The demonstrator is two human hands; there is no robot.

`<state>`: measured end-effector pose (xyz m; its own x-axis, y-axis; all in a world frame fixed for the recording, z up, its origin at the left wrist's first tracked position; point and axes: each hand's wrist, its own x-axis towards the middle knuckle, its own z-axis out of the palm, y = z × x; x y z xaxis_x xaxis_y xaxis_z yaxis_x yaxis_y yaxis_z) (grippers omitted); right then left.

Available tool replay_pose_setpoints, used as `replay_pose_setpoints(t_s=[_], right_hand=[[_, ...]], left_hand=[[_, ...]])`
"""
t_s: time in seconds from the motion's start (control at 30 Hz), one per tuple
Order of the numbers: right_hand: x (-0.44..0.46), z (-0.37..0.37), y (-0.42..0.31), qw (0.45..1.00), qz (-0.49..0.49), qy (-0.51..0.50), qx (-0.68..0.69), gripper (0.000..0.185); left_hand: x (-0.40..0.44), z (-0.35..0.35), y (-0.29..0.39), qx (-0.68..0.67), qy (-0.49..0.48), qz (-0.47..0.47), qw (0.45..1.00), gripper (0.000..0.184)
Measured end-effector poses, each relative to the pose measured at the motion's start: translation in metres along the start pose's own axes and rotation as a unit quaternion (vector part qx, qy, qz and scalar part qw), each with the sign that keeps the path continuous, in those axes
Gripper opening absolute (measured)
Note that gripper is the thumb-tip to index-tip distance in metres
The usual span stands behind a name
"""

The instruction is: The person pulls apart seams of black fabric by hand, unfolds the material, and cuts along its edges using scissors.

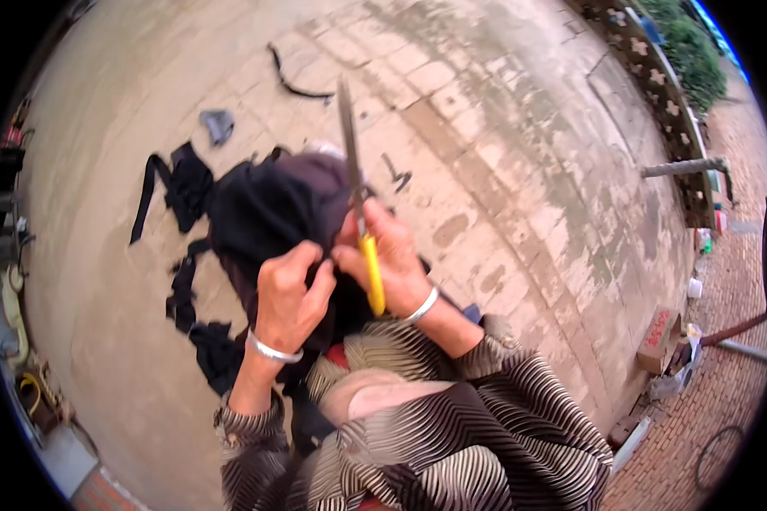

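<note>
Black and dark-brown cloth (273, 204) is bunched over my lap and knees. My right hand (396, 264) is closed around yellow-handled scissors (371, 272), seen nearly edge-on with the long blades pointing away from me. The fingers of my left hand (291, 298) are curled and pinched at the near side of the dark cloth, close to my right fingertips. Whatever small part lies between the left fingers is hard to make out; it appears to be cloth. Both wrists carry silver bangles.
Black cloth scraps (189, 187) and strips lie on the concrete floor (486, 255) to the left. A grey scrap (216, 126) and a curved black strip (294, 81) lie farther ahead. A cardboard box (659, 341) and a low wall (677, 94) stand at right.
</note>
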<state>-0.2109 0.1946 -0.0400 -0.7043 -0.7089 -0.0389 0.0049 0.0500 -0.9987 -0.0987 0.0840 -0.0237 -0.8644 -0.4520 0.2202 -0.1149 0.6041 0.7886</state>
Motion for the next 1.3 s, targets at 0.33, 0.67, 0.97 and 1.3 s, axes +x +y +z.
replay_pose_setpoints(t_s=[0.33, 0.67, 0.97, 1.3], right_hand=[[-0.001, -0.006, 0.011, 0.994, 0.039, -0.062, 0.076, 0.022], [-0.011, 0.0, 0.0, 0.989, -0.064, -0.001, -0.135, 0.029], [-0.008, -0.004, 0.037, 0.993, -0.043, 0.012, -0.107, 0.026], [0.002, -0.008, 0.034, 0.968, -0.076, 0.089, -0.222, 0.034]], left_hand=[[-0.003, 0.01, 0.01, 0.133, -0.001, 0.066, 0.989, 0.013], [-0.004, 0.017, -0.008, 0.156, -0.05, 0.134, 0.977, 0.016], [-0.016, 0.023, 0.0, -0.022, -0.001, 0.195, 0.981, 0.014], [-0.025, 0.016, 0.013, -0.185, 0.049, 0.028, 0.981, 0.021]])
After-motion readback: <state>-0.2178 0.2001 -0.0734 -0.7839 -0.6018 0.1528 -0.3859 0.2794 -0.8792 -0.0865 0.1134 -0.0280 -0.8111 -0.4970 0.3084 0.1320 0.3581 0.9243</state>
